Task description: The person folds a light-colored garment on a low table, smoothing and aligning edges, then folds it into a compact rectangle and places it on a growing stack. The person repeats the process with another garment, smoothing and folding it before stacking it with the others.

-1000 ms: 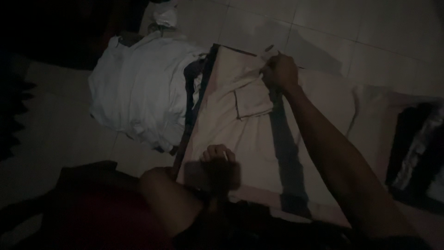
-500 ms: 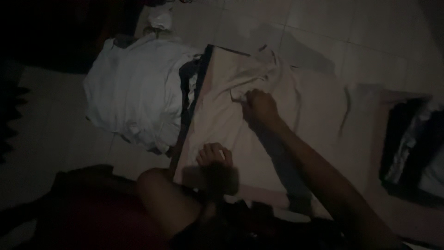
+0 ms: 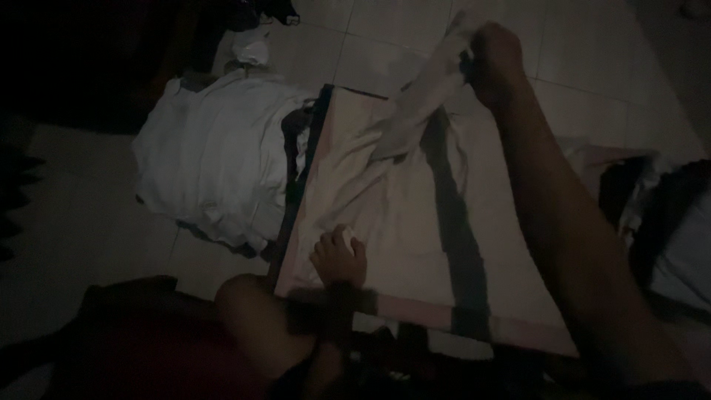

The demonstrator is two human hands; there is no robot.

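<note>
A pale beige garment lies spread on a flat board on the tiled floor in dim light. My right hand is raised at the far end, shut on a fold of the beige garment and lifting it up off the board. My left hand rests on the near left part of the cloth, fingers curled, pressing it down. A dark band runs lengthwise across the cloth under my right forearm.
A heap of white clothes lies left of the board. Dark clothing sits at the right edge. A crumpled white item lies at the top. My knee and a dark red cloth are in the foreground.
My right hand went from the far edge back to the middle of the cloth, gripped a fold, then pulled it up and away. My left hand stayed in place.
</note>
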